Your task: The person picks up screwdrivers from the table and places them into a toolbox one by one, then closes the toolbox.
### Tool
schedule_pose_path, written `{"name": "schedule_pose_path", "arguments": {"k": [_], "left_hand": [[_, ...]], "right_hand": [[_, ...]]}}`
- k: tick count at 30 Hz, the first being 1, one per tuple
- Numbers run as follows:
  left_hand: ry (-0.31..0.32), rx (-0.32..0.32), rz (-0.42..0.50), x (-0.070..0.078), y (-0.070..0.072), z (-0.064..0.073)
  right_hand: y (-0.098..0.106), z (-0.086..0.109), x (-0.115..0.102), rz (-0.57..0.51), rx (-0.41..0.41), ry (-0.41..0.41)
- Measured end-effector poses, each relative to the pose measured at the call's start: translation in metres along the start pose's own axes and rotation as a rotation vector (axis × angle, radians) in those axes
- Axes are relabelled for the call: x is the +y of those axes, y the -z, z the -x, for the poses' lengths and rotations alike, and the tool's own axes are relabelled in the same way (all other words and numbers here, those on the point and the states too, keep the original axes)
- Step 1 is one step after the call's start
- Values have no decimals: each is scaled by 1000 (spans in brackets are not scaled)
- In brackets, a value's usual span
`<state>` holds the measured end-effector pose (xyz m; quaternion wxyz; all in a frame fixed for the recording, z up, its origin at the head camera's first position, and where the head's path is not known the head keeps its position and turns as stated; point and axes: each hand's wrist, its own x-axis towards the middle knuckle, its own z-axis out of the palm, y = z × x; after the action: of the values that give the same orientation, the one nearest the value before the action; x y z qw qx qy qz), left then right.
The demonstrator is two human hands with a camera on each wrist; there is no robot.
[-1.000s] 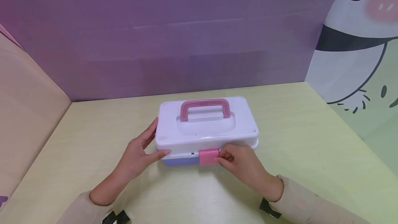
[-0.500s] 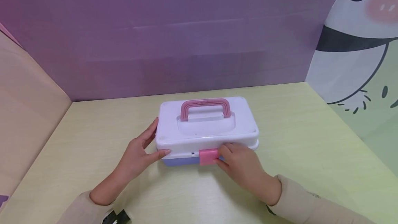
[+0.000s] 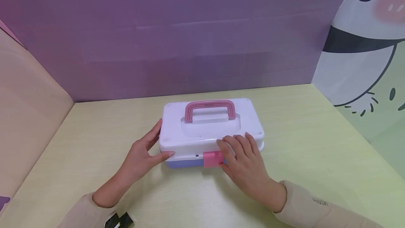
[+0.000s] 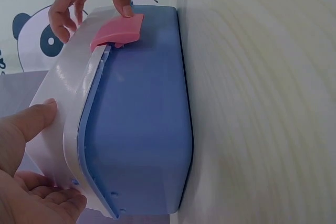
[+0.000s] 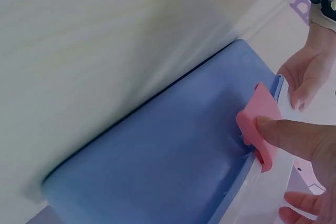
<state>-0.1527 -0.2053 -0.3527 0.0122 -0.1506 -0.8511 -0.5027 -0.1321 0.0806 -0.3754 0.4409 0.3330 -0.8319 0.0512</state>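
Note:
A plastic storage box with a white lid [image 3: 205, 141], a blue base [image 4: 142, 119] and a pink carrying handle [image 3: 210, 105] stands on the table, lid down. My left hand [image 3: 140, 159] holds the lid's left end, thumb on the front face and fingers round the side. On the front, a pink latch [image 5: 257, 119] stands out at a slant from the blue wall. The thumb of my right hand [image 3: 246, 168] presses on that latch, near its free edge. Its other fingers lie extended over the lid's front edge. What is inside the box is hidden.
The pale wood-look table [image 3: 104, 126] meets a purple wall panel [image 3: 190, 45] behind the box. A beige panel [image 3: 28, 108] rises at the left, and a panel with a panda drawing [image 3: 357, 73] borders the right.
My right hand's fingers have gone from curled at the latch to extended over the lid's front edge, while its thumb stays at the latch. The left hand and the box look still.

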Motion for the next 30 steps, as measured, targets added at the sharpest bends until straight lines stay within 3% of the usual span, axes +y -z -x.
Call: {"name": "schedule_pose_path", "arguments": {"k": [16, 22, 30], "left_hand": [[12, 1, -7, 2, 0, 0], [10, 3, -13, 2, 0, 0], [8, 2, -4, 0, 0, 0]], "right_hand": [[3, 1, -1, 42, -8, -56], [-2, 1, -6, 118, -17, -60], [-8, -2, -10, 207, 27, -45]]}}
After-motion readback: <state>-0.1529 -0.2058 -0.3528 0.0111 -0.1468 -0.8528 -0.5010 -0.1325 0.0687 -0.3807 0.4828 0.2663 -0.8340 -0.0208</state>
